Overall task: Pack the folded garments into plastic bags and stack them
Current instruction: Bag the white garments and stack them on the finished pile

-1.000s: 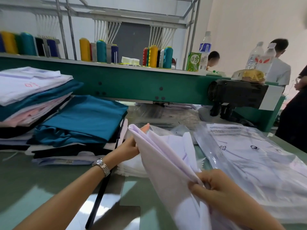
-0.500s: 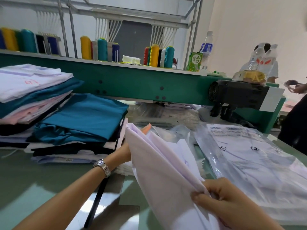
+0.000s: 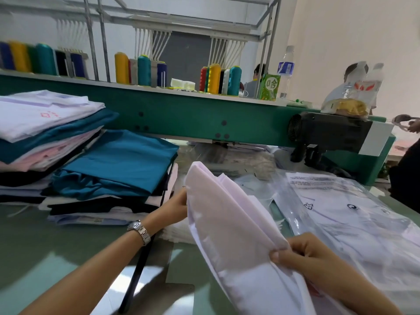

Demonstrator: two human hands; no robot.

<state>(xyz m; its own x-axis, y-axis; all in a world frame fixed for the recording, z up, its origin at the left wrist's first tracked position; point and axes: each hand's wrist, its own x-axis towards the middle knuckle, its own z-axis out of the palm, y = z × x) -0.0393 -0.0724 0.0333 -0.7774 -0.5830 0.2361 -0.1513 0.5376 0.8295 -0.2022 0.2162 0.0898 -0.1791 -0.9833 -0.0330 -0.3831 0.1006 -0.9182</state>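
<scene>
A folded pale white-pink garment (image 3: 229, 226) is held tilted on edge above the table, between both hands. My left hand (image 3: 176, 206) grips its far left edge, fingers hidden behind the cloth. My right hand (image 3: 302, 254) pinches its near upper corner between thumb and curled fingers. To the right lie bagged white garments (image 3: 354, 214) in clear printed plastic bags, stacked flat. Loose clear plastic (image 3: 247, 185) lies behind the held garment.
Two stacks of folded garments stand at the left: a teal-topped stack (image 3: 118, 164) and a taller white-topped stack (image 3: 38, 123). A green machine beam (image 3: 193, 119) with thread cones (image 3: 213, 79) crosses behind. People stand at the far right (image 3: 406, 178).
The held garment has been lifted and tilted more upright, and its top corner now hides my left thumb. My right hand stays on the near corner.
</scene>
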